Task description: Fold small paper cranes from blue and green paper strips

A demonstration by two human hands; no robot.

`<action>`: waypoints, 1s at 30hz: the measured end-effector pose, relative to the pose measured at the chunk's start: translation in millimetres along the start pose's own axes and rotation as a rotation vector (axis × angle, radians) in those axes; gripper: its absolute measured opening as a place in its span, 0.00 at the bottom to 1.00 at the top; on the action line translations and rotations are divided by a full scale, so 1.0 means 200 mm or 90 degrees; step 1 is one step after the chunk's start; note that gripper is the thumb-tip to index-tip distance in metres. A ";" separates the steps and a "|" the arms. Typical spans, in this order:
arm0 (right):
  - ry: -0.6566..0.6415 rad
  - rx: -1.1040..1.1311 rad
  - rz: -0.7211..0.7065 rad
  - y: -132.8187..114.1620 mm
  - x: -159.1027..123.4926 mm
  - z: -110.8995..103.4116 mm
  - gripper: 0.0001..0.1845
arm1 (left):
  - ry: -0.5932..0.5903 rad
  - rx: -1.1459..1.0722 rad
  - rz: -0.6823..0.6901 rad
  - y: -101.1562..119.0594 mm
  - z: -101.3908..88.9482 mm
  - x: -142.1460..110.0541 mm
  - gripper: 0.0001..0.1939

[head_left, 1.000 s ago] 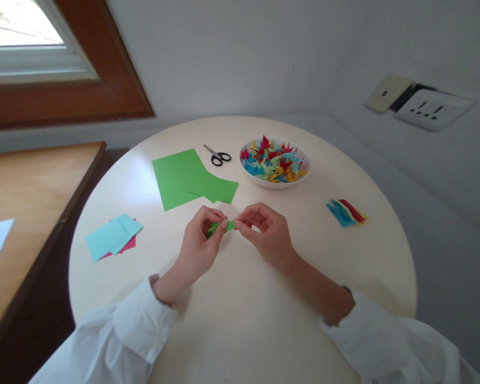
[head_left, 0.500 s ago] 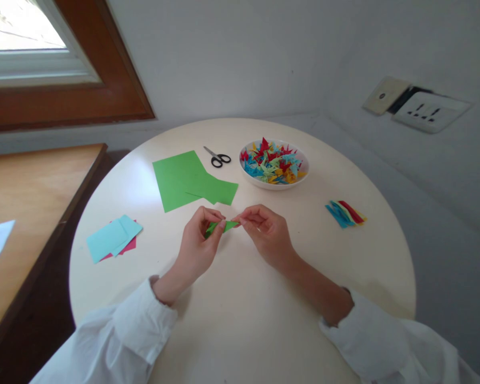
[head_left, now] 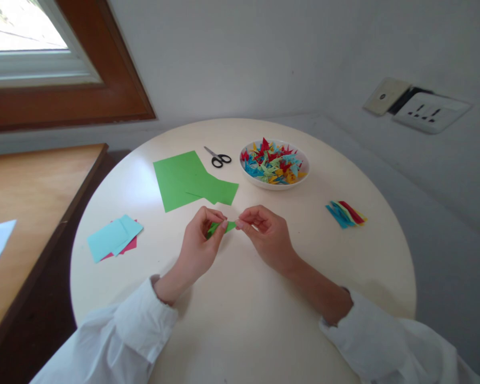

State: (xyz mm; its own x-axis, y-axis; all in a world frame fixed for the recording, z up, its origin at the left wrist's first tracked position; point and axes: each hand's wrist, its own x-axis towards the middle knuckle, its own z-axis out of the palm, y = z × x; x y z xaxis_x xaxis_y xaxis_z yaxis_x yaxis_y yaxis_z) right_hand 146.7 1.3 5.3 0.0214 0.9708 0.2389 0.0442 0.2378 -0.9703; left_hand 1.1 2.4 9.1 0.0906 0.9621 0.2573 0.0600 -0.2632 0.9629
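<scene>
Both of my hands pinch one small folded green paper piece [head_left: 229,226] just above the round cream table [head_left: 240,320]. My left hand [head_left: 200,242] grips its left end between thumb and fingers. My right hand [head_left: 264,234] pinches its right tip. Most of the piece is hidden by my fingers. Larger green paper sheets [head_left: 186,181] lie flat just beyond my hands.
A white bowl [head_left: 274,183] full of small coloured folded papers stands behind my right hand. Black scissors [head_left: 218,157] lie beside it. Light-blue and pink squares [head_left: 114,238] sit at the left, coloured strips [head_left: 346,212] at the right. A wooden surface [head_left: 28,197] borders the table's left side.
My fingers shifted slightly on the green piece: its right tip showed longer half a second ago and is shorter now. Both hands stay in the same place.
</scene>
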 end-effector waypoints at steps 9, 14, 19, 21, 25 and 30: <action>-0.021 0.032 -0.017 0.01 -0.01 0.00 0.08 | -0.001 -0.001 -0.003 0.00 0.00 0.00 0.09; -0.042 -0.003 -0.022 0.02 -0.02 0.01 0.10 | -0.019 -0.006 -0.006 0.00 0.01 -0.01 0.09; 0.000 -0.023 -0.039 0.02 -0.01 0.00 0.07 | -0.015 0.074 0.068 -0.01 0.00 0.00 0.05; 0.015 -0.034 -0.040 0.02 0.00 0.00 0.06 | 0.014 0.189 0.111 -0.01 -0.01 0.00 0.07; 0.034 -0.052 -0.039 0.03 0.01 -0.01 0.06 | 0.029 0.322 0.105 0.01 -0.02 0.00 0.08; 0.028 -0.089 -0.070 0.04 0.00 -0.01 0.05 | 0.017 0.359 0.100 0.03 -0.01 -0.01 0.01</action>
State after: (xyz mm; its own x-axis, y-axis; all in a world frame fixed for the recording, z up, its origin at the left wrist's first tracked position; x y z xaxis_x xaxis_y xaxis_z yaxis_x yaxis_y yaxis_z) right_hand 148.9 3.5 -2.6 0.0519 0.9362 0.3475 0.1873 0.3327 -0.9242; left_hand -1.4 0.0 13.8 0.1173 0.9077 0.4028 0.5679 -0.3941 0.7227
